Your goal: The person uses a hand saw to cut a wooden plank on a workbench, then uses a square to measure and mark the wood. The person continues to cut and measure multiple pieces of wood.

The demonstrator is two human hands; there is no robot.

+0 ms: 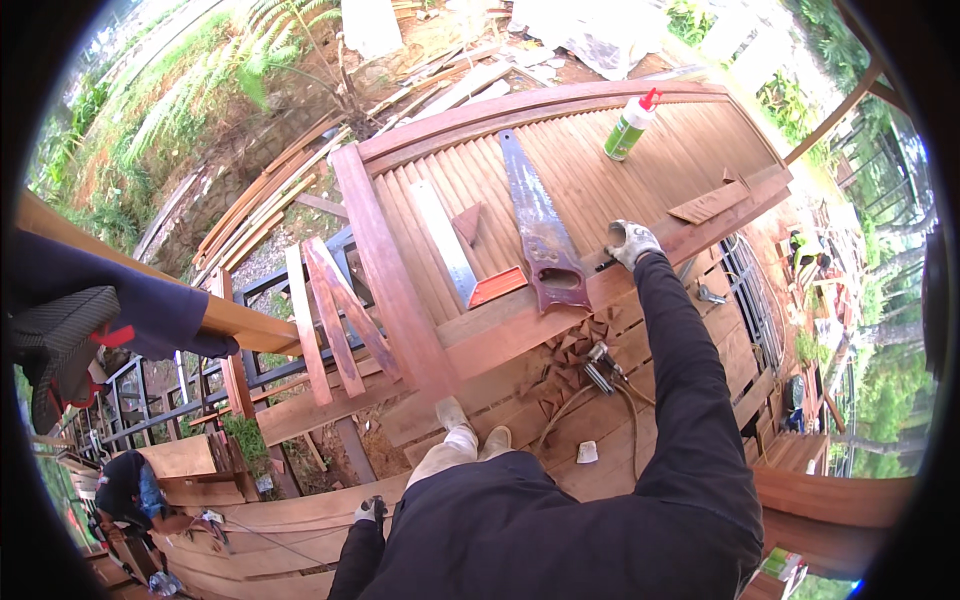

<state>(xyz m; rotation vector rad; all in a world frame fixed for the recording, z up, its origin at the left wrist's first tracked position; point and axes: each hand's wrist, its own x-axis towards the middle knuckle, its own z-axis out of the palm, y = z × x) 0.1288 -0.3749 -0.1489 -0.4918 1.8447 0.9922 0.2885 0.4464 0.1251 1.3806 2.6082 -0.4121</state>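
My right hand (pixel 633 243), in a pale work glove, rests on the near rail of a slatted wooden panel (pixel 404 290). Its fingers are curled, and a small dark piece shows beneath them, too small to name. Low at my left side, my gloved left hand (pixel 364 511) is closed around a small dark object whose kind I cannot make out. Left of my right hand, a handsaw (pixel 545 230) lies across the slats with its handle over the near rail. Beside it lies a try square (pixel 446 245) with an orange stock. A green glue bottle (pixel 628 126) with a red tip stands farther back.
Thin wood offcuts (pixel 708 203) lie on the panel's right end. On the plank floor below are triangular wood scraps (pixel 568 358), a metal air tool (pixel 600 368) and its hose (pixel 634 420). Wooden strips (pixel 318 322) lean at the left. Another person (pixel 128 492) bends over at the lower left.
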